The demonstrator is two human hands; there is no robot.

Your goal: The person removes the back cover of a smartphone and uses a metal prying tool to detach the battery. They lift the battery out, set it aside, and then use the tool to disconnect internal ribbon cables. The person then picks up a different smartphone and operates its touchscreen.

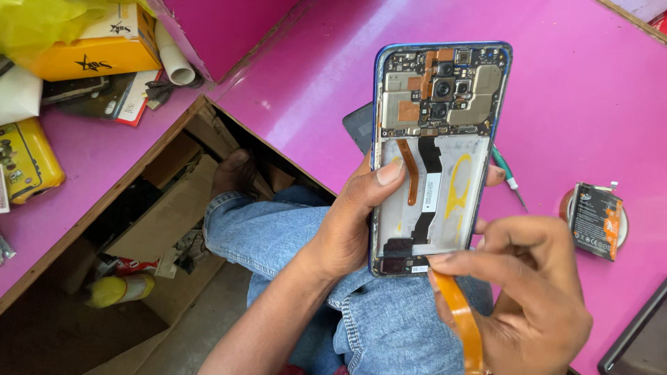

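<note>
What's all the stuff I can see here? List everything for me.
opened phone: one, blue frame, back off, held upright mid-view
orange ribbon cable: one, at the phone's bottom edge
screwdriver: one, green and white, behind the phone
phone battery: one, black and orange, on the table at right
pink table: one, across the top
orange box: one, top left
yellow bottle: one, on the floor, lower left
left hand: grips the phone's side
right hand: pinches the ribbon cable

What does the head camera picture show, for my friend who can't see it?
A left hand holds an opened phone with its insides showing, while the right hand pinches an orange ribbon strip at its bottom edge. Underneath are blue jeans and a pink table.
</note>
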